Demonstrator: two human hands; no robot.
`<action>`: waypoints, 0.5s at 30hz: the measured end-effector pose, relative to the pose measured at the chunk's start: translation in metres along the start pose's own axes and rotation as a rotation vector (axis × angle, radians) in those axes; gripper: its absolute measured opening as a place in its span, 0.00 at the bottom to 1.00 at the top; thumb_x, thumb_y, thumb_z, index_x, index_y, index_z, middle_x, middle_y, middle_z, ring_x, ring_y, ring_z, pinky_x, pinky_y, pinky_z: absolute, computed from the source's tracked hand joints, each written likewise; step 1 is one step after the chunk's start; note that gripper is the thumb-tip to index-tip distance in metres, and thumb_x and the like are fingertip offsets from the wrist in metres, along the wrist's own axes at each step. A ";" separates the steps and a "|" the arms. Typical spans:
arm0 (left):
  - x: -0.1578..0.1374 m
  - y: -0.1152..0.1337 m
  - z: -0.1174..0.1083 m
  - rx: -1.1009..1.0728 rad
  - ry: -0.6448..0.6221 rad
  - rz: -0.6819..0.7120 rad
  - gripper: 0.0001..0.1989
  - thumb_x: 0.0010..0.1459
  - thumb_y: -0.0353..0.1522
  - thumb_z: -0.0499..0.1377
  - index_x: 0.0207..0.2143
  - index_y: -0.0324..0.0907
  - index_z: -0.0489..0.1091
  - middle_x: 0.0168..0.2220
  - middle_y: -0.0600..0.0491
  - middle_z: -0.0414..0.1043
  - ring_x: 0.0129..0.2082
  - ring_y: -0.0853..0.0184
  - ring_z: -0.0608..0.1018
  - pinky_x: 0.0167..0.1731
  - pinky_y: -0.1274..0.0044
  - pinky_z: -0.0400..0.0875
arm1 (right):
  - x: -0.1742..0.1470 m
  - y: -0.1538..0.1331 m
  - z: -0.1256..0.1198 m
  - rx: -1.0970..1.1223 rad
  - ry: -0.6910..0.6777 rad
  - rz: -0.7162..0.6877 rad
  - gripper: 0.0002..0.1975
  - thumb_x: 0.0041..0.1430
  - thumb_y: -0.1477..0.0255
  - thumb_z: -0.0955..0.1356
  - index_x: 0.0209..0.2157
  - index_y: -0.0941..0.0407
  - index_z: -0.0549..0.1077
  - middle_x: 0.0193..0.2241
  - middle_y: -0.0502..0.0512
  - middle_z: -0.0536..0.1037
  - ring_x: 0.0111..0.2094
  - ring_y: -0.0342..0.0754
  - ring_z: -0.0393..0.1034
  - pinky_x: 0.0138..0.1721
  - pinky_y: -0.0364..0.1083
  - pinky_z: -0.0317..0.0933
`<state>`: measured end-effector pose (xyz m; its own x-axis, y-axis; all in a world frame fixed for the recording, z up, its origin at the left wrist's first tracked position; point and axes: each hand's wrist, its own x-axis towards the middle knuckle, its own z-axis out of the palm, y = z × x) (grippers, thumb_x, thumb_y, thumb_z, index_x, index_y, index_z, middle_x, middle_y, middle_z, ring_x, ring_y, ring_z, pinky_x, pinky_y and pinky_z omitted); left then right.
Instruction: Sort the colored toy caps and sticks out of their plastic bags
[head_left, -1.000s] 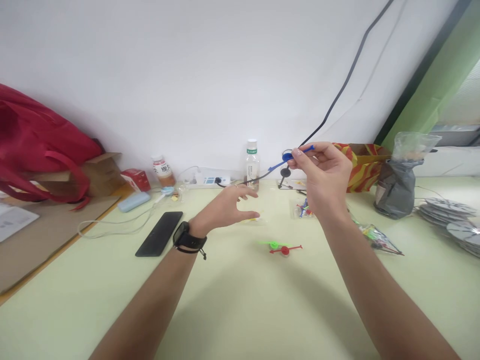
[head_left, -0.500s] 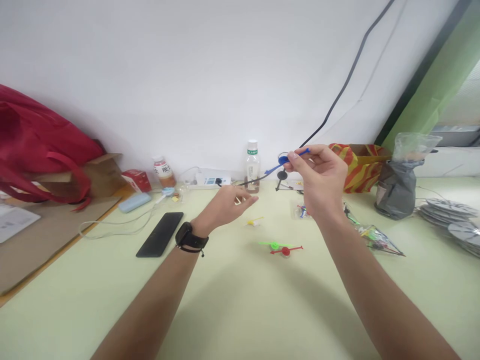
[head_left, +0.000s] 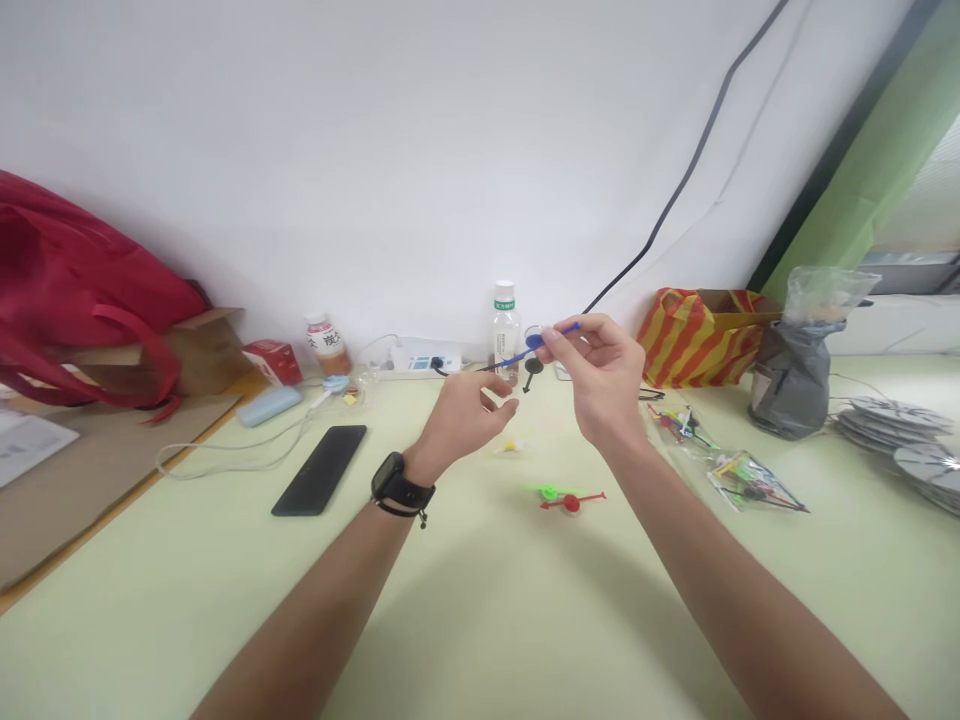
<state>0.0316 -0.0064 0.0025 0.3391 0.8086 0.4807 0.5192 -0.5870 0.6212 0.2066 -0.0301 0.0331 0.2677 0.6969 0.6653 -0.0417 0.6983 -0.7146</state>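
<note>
Blue arrow spinner (head_left: 534, 342) up above the table (head_left: 465, 600), pinched in the right hand (head_left: 609, 380)
Left hand (head_left: 465, 420) is curled by the other end, honestly can't tell if it's gripping. Red arrow (head_left: 571, 502) lies below, touching or just beside the green one (head_left: 549, 491).

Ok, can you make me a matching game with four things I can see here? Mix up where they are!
Things:
1. blue arrow
2. red arrow
3. black watch
4. striped bag

Places:
A. on the table, beside the green arrow
B. near the wall
C. pinched in the right hand
D. around the left wrist

Right pairs: 1-C, 2-A, 3-D, 4-B
</note>
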 end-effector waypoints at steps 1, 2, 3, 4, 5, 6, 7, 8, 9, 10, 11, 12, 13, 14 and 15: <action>0.000 0.001 0.000 -0.006 0.000 -0.002 0.11 0.58 0.39 0.65 0.36 0.41 0.79 0.41 0.48 0.82 0.27 0.63 0.81 0.30 0.73 0.78 | 0.000 0.004 0.001 0.011 0.008 0.007 0.15 0.58 0.58 0.74 0.36 0.53 0.72 0.31 0.51 0.80 0.32 0.49 0.80 0.37 0.49 0.75; 0.000 0.002 -0.001 -0.014 -0.005 -0.004 0.11 0.58 0.40 0.65 0.36 0.41 0.79 0.41 0.48 0.82 0.27 0.64 0.81 0.30 0.73 0.78 | -0.001 0.008 0.001 0.022 0.012 0.017 0.15 0.57 0.59 0.75 0.36 0.53 0.72 0.31 0.51 0.80 0.32 0.48 0.80 0.37 0.48 0.75; 0.000 0.002 -0.002 -0.023 -0.012 -0.007 0.11 0.59 0.40 0.65 0.36 0.41 0.79 0.41 0.48 0.82 0.27 0.64 0.81 0.30 0.73 0.78 | -0.002 0.012 0.001 0.034 0.011 0.029 0.14 0.57 0.60 0.75 0.36 0.54 0.72 0.31 0.51 0.80 0.32 0.48 0.79 0.37 0.48 0.75; 0.000 0.003 -0.003 -0.031 -0.024 -0.009 0.12 0.59 0.41 0.64 0.36 0.41 0.79 0.40 0.48 0.81 0.27 0.64 0.81 0.30 0.73 0.78 | -0.002 0.016 0.001 0.044 0.008 0.043 0.14 0.56 0.60 0.75 0.36 0.54 0.72 0.31 0.52 0.80 0.31 0.48 0.79 0.37 0.48 0.75; 0.000 0.004 -0.005 -0.037 -0.042 -0.008 0.12 0.60 0.41 0.64 0.36 0.41 0.79 0.40 0.49 0.81 0.28 0.63 0.81 0.29 0.74 0.78 | -0.003 0.019 0.001 0.050 0.002 0.061 0.14 0.56 0.60 0.75 0.35 0.54 0.73 0.31 0.52 0.80 0.31 0.48 0.79 0.37 0.48 0.75; 0.001 0.005 -0.008 -0.039 -0.067 -0.001 0.13 0.61 0.42 0.63 0.35 0.42 0.79 0.39 0.49 0.81 0.29 0.63 0.82 0.29 0.74 0.78 | -0.004 0.022 0.001 0.053 -0.005 0.082 0.15 0.55 0.61 0.76 0.35 0.55 0.73 0.31 0.52 0.80 0.31 0.47 0.79 0.37 0.48 0.74; 0.001 0.005 -0.011 -0.038 -0.103 0.012 0.13 0.61 0.43 0.63 0.35 0.42 0.80 0.39 0.49 0.81 0.30 0.63 0.82 0.29 0.74 0.78 | -0.004 0.025 0.001 0.052 -0.015 0.107 0.15 0.55 0.60 0.76 0.35 0.55 0.73 0.31 0.52 0.80 0.31 0.47 0.79 0.37 0.47 0.74; 0.001 0.005 -0.015 -0.035 -0.145 0.030 0.14 0.61 0.43 0.63 0.35 0.43 0.80 0.39 0.49 0.81 0.31 0.62 0.82 0.30 0.74 0.78 | -0.004 0.027 0.000 0.047 -0.027 0.134 0.16 0.54 0.60 0.76 0.35 0.55 0.73 0.31 0.53 0.80 0.31 0.47 0.78 0.37 0.47 0.75; 0.001 0.004 -0.019 -0.032 -0.188 0.048 0.14 0.60 0.44 0.64 0.36 0.43 0.80 0.39 0.49 0.81 0.33 0.61 0.82 0.32 0.74 0.78 | -0.004 0.029 -0.001 0.041 -0.042 0.160 0.16 0.53 0.59 0.76 0.35 0.56 0.73 0.32 0.53 0.80 0.31 0.47 0.78 0.37 0.47 0.75; 0.001 0.003 -0.023 -0.030 -0.231 0.064 0.14 0.59 0.44 0.65 0.36 0.44 0.81 0.39 0.49 0.81 0.35 0.60 0.82 0.33 0.74 0.78 | -0.004 0.030 -0.002 0.035 -0.057 0.183 0.17 0.53 0.59 0.76 0.34 0.56 0.73 0.32 0.53 0.80 0.31 0.47 0.78 0.37 0.48 0.75; 0.002 0.001 -0.027 -0.032 -0.263 0.073 0.14 0.57 0.44 0.66 0.37 0.44 0.81 0.39 0.49 0.81 0.36 0.60 0.82 0.35 0.73 0.78 | -0.004 0.031 -0.002 0.029 -0.073 0.200 0.17 0.53 0.59 0.76 0.34 0.56 0.73 0.32 0.53 0.81 0.31 0.47 0.78 0.38 0.48 0.75; 0.002 -0.001 -0.030 -0.034 -0.284 0.075 0.14 0.56 0.44 0.67 0.38 0.45 0.81 0.39 0.49 0.81 0.37 0.60 0.82 0.37 0.73 0.78 | -0.004 0.031 -0.003 0.024 -0.088 0.213 0.17 0.52 0.59 0.76 0.34 0.56 0.73 0.32 0.54 0.81 0.31 0.47 0.78 0.38 0.48 0.75; 0.003 -0.003 -0.033 -0.036 -0.293 0.076 0.15 0.55 0.44 0.68 0.39 0.45 0.81 0.39 0.49 0.81 0.37 0.60 0.82 0.38 0.72 0.78 | -0.003 0.031 -0.004 0.020 -0.103 0.222 0.17 0.52 0.58 0.77 0.34 0.56 0.73 0.31 0.54 0.81 0.31 0.47 0.79 0.38 0.48 0.75; 0.003 -0.005 -0.035 -0.033 -0.292 0.077 0.14 0.55 0.44 0.68 0.39 0.45 0.81 0.38 0.49 0.81 0.37 0.60 0.82 0.39 0.72 0.78 | -0.002 0.031 -0.005 0.014 -0.123 0.232 0.18 0.51 0.58 0.77 0.34 0.56 0.73 0.31 0.54 0.81 0.31 0.48 0.79 0.38 0.48 0.75; 0.004 -0.007 -0.036 -0.028 -0.290 0.080 0.13 0.56 0.43 0.68 0.38 0.45 0.81 0.37 0.49 0.82 0.36 0.60 0.81 0.39 0.72 0.77 | -0.001 0.030 -0.006 0.007 -0.150 0.246 0.18 0.51 0.58 0.77 0.34 0.56 0.74 0.31 0.54 0.81 0.31 0.48 0.79 0.38 0.48 0.75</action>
<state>0.0008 -0.0008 0.0223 0.5902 0.7346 0.3348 0.4614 -0.6472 0.6068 0.2112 -0.0110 0.0094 0.1031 0.8614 0.4974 -0.0946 0.5062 -0.8572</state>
